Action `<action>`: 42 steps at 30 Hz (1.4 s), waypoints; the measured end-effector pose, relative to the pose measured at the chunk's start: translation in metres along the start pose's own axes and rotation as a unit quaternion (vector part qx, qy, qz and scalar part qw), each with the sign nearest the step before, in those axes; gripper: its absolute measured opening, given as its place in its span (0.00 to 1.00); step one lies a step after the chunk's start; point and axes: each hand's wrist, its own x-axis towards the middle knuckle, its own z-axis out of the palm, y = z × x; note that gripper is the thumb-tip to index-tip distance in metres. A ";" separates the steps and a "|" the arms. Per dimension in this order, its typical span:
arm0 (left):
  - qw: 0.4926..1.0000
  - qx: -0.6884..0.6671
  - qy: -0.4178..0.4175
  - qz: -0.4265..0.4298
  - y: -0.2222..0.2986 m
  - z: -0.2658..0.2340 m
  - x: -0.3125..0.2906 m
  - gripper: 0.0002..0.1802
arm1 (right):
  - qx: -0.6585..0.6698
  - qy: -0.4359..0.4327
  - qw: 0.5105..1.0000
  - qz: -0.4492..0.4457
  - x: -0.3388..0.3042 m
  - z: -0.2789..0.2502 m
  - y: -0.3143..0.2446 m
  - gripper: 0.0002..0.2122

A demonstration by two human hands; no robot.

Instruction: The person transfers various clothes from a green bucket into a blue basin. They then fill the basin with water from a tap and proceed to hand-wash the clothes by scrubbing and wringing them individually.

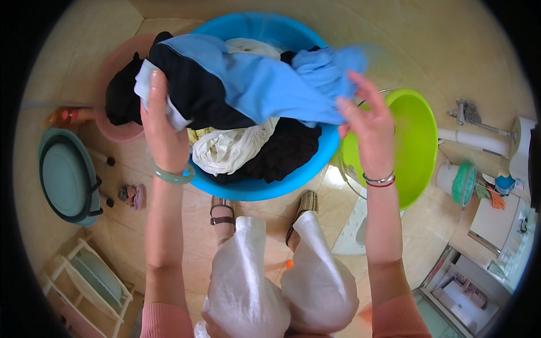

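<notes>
Blue-and-black garment (253, 79) up over the blue basin (248, 192), not yet set down. Left hand (163, 129) closed on white cloth (143, 83) at its left end; right hand (372, 124) half-spread, hold unclear. White laundry (230, 151), black laundry (290, 152) below, seemingly left to handle.

I'm getting bright, fairly even light, with glare on the glossy beige floor tiles (335, 181) and sheen on the satiny white trousers (248, 276). Motion blur smears the right end of the light-blue cloth (265, 83) and softens the bare right hand (373, 127). Fisheye bends my edges into black; outer detail soft.
</notes>
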 end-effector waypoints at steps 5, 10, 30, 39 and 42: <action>0.926 0.150 -0.204 -0.281 -0.046 -0.031 0.022 0.23 | -0.031 0.024 0.999 0.003 -0.007 -0.045 0.012 0.11; 0.790 0.558 -0.252 -0.028 -0.026 -0.003 -0.027 0.24 | -0.078 0.137 0.987 0.022 0.019 -0.139 0.043 0.10; 0.768 0.473 -0.424 0.079 -0.050 0.090 -0.123 0.30 | -0.600 -0.191 0.746 0.216 0.086 -0.216 0.246 0.51; 0.765 0.480 -0.420 0.088 -0.048 0.099 -0.126 0.29 | -0.678 -0.115 0.675 0.269 0.123 -0.181 0.320 0.53; 0.761 0.487 -0.420 0.082 -0.048 0.099 -0.127 0.29 | -0.682 -0.083 0.692 0.220 0.119 -0.180 0.324 0.44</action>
